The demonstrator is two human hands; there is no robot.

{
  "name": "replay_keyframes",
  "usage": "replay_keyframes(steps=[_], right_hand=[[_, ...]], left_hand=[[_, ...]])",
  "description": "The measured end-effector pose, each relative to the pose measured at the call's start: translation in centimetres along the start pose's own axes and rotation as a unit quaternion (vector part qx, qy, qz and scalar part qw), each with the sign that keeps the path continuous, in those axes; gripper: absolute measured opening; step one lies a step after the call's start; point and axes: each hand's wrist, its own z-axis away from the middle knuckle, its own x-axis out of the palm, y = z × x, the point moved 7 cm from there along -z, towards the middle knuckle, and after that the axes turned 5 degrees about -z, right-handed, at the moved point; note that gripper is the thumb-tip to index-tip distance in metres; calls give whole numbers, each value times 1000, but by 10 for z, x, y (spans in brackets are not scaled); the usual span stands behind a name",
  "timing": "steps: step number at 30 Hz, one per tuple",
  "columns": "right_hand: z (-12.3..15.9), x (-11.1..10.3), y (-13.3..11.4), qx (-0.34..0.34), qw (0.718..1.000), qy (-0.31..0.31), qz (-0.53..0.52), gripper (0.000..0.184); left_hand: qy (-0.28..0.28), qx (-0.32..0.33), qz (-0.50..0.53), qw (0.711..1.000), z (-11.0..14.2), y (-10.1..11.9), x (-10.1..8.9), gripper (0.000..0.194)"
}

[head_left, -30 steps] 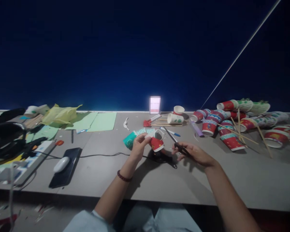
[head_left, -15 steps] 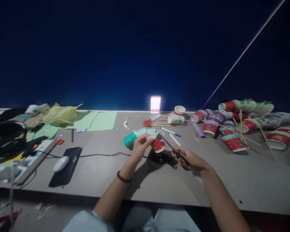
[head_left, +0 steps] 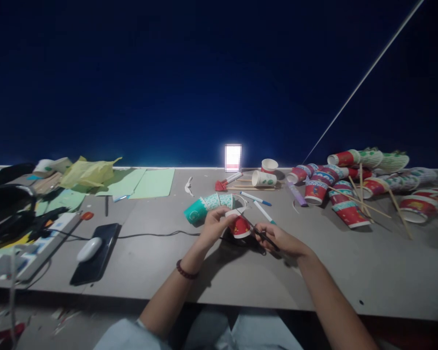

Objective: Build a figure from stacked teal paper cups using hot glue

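Note:
My left hand (head_left: 216, 224) is closed on a red paper cup (head_left: 240, 227), held tilted just above the table, with a pale, partly cut wall at its top. My right hand (head_left: 277, 239) grips dark-handled scissors (head_left: 264, 236) whose thin blades point up and left against the cup. Some of the blades blend into the cup's edge, so how wide they stand apart cannot be made out. Just behind my left hand lies a green and white stack of paper cups (head_left: 199, 208).
Markers (head_left: 255, 199), wooden sticks (head_left: 237, 187) and white cups (head_left: 264, 178) lie behind. Decorated cup stacks (head_left: 317, 190) crowd the right side. At left are a phone (head_left: 105, 257) with a white mouse (head_left: 89, 249), a power strip (head_left: 54, 243) and green paper (head_left: 156, 182).
The cup has turned and shifted slightly, so more of its red side shows. The scissors have moved left and now meet the cup's pale edge.

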Motion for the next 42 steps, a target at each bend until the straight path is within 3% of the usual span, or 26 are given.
replay_keyframes(steps=[5, 13, 23, 38, 42], right_hand=[[0, 2, -3, -6, 1000, 19, -22, 48], [1, 8, -2, 2, 1000, 25, -13, 45], [-2, 12, -3, -15, 1000, 10, -4, 49], [0, 15, -8, -30, 999, 17, -4, 53], [1, 16, -8, -26, 999, 21, 2, 53]], left_hand=[[-22, -28, 2, 999, 1, -6, 5, 23], [-42, -41, -14, 998, 3, -7, 9, 26], [-30, -64, -12, 997, 3, -7, 9, 32], [-53, -28, -15, 998, 3, -8, 10, 26], [-45, 14, -12, 999, 2, -1, 8, 23]])
